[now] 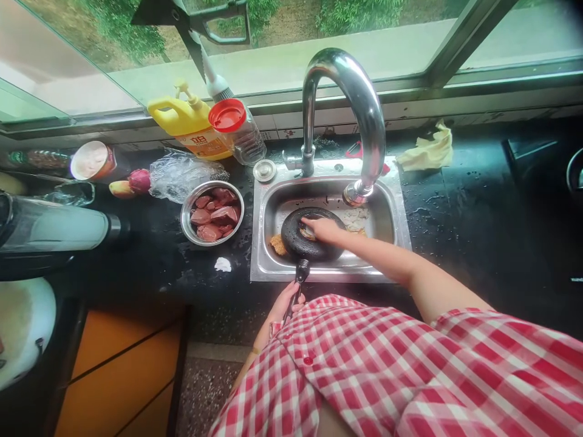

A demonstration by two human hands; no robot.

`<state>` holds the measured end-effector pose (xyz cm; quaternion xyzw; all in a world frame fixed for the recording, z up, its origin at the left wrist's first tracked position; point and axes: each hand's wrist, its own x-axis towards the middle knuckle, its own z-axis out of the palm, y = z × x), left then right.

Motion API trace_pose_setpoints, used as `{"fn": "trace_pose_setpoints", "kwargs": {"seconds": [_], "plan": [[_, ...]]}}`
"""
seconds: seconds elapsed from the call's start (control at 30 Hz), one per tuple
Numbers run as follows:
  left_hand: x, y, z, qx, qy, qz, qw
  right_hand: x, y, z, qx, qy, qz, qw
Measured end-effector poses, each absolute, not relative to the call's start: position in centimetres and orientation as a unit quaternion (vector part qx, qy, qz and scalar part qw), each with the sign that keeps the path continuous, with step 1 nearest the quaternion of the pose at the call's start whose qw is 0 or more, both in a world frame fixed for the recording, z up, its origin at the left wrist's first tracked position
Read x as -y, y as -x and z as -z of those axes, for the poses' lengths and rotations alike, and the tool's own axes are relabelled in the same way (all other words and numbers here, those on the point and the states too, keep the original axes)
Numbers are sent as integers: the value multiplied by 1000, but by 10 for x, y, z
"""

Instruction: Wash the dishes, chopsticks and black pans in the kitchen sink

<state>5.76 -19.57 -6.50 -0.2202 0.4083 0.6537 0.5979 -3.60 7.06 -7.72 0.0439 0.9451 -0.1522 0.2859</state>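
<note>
A small black frying pan lies in the steel sink, its handle sticking out over the front rim. My left hand is closed round that handle at the counter edge. My right hand reaches into the pan with fingers curled on something pale that I cannot make out. The chrome tap arches over the sink's back right. A brown scrubbing pad lies on the sink floor left of the pan.
A steel bowl of raw meat pieces stands left of the sink. Behind it are a yellow detergent bottle, a red-lidded jar and a plastic bag. A crumpled yellow cloth lies on the dark counter at right.
</note>
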Motion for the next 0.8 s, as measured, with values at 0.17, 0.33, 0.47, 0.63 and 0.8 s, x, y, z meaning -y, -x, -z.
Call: {"fn": "trace_pose_setpoints", "kwargs": {"seconds": [0.17,0.33,0.47,0.63,0.8], "plan": [[196,-59,65,-427,210,-651,591,-65,44,76,-941,-79,146,294],[196,-60,65,-428,206,-656,587,-62,38,74,-948,-56,139,281],[196,-60,64,-429,200,-653,591,-63,41,69,-944,-68,118,299],[196,-60,61,-428,197,-657,588,-64,43,64,-950,4,112,293],[195,-60,59,-435,196,-655,586,-77,45,68,-946,-42,84,309]]}}
